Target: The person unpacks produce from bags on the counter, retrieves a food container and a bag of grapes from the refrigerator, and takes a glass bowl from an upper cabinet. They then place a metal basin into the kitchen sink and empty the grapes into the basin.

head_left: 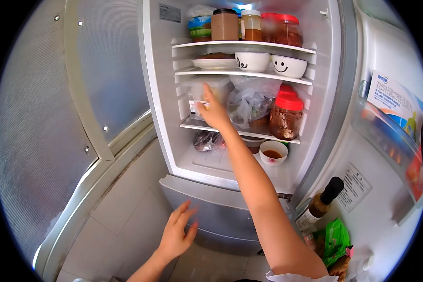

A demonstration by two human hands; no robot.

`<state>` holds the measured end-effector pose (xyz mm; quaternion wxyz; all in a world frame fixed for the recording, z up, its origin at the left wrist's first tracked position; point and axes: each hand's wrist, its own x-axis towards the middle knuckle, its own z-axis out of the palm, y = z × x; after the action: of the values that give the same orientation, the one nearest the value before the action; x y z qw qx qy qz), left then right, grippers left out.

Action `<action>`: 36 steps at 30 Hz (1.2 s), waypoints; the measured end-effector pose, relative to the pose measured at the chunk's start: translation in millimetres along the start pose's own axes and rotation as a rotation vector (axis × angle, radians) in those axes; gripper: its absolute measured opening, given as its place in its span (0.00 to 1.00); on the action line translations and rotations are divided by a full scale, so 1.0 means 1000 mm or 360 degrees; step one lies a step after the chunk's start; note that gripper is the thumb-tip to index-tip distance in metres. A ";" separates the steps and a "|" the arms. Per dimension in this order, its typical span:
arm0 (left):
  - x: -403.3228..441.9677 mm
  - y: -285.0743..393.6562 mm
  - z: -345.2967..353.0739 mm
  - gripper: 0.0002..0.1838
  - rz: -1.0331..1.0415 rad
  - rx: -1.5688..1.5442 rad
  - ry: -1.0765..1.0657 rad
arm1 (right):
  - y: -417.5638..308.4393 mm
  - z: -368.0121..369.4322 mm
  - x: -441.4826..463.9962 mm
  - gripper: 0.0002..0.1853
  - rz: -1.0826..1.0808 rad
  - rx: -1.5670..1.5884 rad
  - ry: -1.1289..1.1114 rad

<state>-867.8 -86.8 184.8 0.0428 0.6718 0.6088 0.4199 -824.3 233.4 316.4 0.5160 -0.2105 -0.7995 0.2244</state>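
Left hand (176, 236): near, before the drawer (225, 207); fingers loosely spread, nothing visibly held. Right hand (213, 112): extended to the translucent plastic container (221, 87), far, left of the plastic bag (250, 96); fingers apart, contact unclear. Apparent step: reach. Gripping would require opposed thumb and fingers.
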 end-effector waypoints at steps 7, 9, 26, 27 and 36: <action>-0.091 -0.018 0.018 0.17 -0.0331 -0.0127 0.0009 | 0.046 -0.049 -0.003 0.38 0.0203 -0.0679 0.1412; -0.126 -0.022 0.027 0.16 -0.0405 -0.0177 0.0055 | 0.070 -0.058 0.019 0.43 0.0626 -0.0991 0.1272; -0.283 0.017 0.055 0.16 -0.1440 -0.0664 0.0532 | 0.091 -0.081 0.067 0.19 0.0312 0.0259 0.1340; -0.287 0.018 0.058 0.16 -0.1452 -0.0678 0.0532 | 0.081 -0.082 0.064 0.19 0.0312 0.0247 0.1326; -0.291 0.043 0.062 0.16 -0.1357 -0.0628 0.0450 | 0.015 -0.087 0.036 0.24 0.0404 0.1734 0.1235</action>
<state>-768.4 -317.9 20.1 0.2542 0.2782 0.7382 0.5595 -755.9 278.3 365.9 0.7674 -0.0780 -0.2985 0.5621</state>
